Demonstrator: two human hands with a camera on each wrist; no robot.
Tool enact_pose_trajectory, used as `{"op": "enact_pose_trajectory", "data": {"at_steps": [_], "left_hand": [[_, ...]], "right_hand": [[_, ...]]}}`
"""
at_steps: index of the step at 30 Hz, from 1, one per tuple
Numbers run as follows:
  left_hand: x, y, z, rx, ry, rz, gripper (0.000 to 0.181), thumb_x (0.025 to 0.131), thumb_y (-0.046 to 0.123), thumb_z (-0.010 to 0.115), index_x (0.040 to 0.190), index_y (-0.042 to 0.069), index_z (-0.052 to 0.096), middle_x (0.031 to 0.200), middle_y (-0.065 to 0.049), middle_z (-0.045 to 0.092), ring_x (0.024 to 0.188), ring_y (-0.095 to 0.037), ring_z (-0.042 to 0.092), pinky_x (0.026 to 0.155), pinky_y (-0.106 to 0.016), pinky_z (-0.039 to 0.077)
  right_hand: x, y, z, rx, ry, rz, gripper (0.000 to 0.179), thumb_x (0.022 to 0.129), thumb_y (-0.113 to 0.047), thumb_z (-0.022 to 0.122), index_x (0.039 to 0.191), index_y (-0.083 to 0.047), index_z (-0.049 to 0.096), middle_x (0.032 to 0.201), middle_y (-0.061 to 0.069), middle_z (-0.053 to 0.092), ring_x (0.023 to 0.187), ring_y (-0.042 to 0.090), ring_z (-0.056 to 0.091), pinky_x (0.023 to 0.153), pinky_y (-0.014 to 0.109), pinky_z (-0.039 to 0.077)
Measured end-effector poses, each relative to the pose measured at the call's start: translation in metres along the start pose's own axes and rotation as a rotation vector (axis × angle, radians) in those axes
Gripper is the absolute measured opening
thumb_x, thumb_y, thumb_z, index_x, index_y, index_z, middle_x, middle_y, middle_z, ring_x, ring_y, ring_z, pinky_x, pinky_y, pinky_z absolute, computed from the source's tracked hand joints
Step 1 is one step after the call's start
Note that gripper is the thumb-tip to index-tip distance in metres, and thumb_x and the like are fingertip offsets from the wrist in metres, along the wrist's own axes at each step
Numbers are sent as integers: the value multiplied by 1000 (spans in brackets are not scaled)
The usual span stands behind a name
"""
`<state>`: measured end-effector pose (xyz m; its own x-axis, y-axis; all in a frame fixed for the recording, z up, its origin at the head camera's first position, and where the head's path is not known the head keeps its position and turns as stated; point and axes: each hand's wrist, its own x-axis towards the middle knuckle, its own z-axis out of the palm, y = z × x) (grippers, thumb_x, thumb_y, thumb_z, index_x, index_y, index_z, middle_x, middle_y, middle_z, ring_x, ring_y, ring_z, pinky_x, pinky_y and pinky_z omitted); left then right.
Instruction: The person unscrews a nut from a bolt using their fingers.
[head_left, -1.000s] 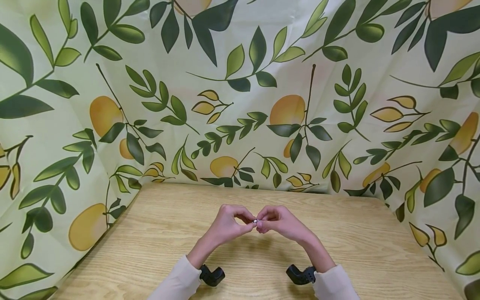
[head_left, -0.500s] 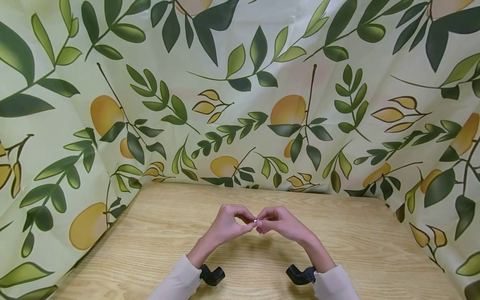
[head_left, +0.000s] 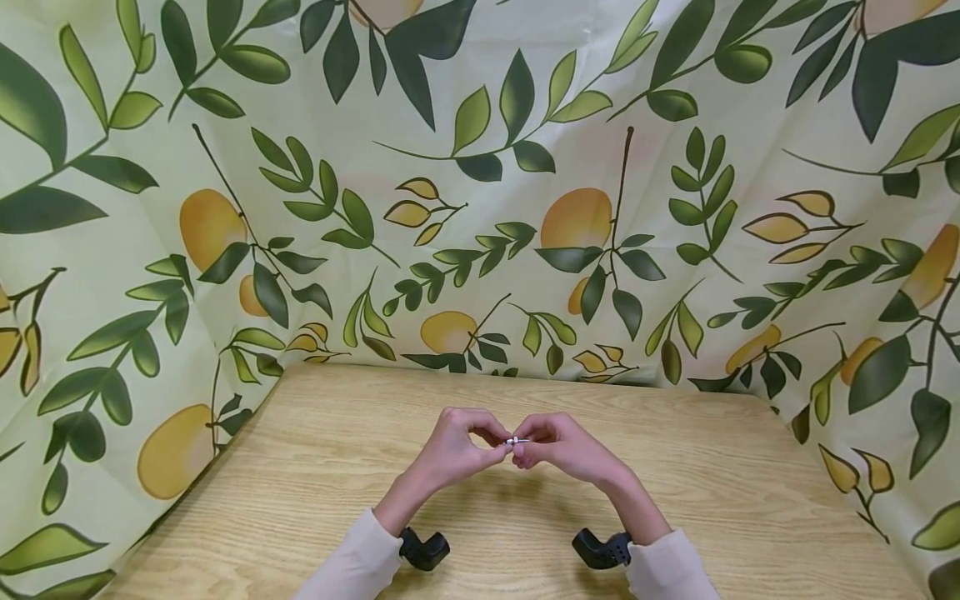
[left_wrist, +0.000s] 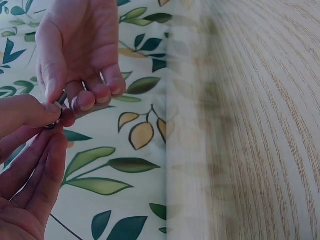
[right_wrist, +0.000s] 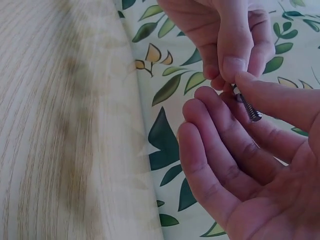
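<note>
A small metal bolt with a threaded shank is held between the fingertips of both hands, above the table. My left hand pinches one end between thumb and forefinger. From the other side my right hand pinches it near the middle; the threaded end points towards the right palm in the right wrist view. A small nut-like metal piece sits on the shank by the right fingertips, partly covered. The bolt's far end is hidden by the left fingers. The other right fingers stay loosely bent.
Beneath the hands lies a light wood table. A cloth printed with leaves and fruit hangs behind it and along both sides. Each wrist wears a black camera mount.
Both hands stay in the same place. The right fingertips shift slightly on the bolt, and more of the metal shows between the hands now than half a second ago.
</note>
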<state>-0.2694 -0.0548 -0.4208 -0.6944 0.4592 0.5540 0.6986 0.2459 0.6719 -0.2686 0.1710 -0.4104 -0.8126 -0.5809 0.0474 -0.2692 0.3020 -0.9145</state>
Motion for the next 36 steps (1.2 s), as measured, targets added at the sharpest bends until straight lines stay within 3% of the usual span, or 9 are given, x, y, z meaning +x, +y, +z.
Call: {"op": "enact_pose_trajectory", "data": {"at_steps": [5,11,19,23,27,36], "left_hand": [[0,0,0,12,2,8,5,84,5,81,87,8,81,83,-3,79,73,-1,71,71,-31,65],[0,0,0,12,-2,13,3,84,6,81,87,8,81,82,-2,79,72,0,70,71,-31,64],[0,1,0,18,10,36,5,84,4,80,85,9,80,82,-3,79,72,0,70,70,-28,64],[0,1,0,17,10,36,6,83,3,80,85,9,80,82,-4,79,72,0,70,70,-27,64],[0,1,0,13,6,32,6,83,3,80,84,9,79,82,-5,78,72,-1,69,71,-25,63],[0,1,0,15,30,58,8,82,2,80,83,9,79,81,-3,78,71,-1,69,70,-23,62]], "right_hand": [[0,0,0,3,-9,-2,31,105,-26,60,110,3,71,98,15,76,92,35,73,85,38,64],[1,0,-1,3,0,-15,25,104,-21,61,110,2,69,98,15,76,89,26,74,84,33,63],[0,0,-1,-16,14,-6,31,104,-27,63,110,3,71,95,13,76,91,42,72,83,36,64],[1,0,0,-1,-11,-5,34,107,-27,57,110,4,71,97,17,76,91,35,74,84,34,64],[0,0,0,-4,8,-19,27,105,-23,61,110,2,70,100,20,76,90,26,73,84,36,63],[0,-2,1,-26,74,-13,24,101,-21,67,108,2,71,95,15,75,88,30,72,83,37,63]]}}
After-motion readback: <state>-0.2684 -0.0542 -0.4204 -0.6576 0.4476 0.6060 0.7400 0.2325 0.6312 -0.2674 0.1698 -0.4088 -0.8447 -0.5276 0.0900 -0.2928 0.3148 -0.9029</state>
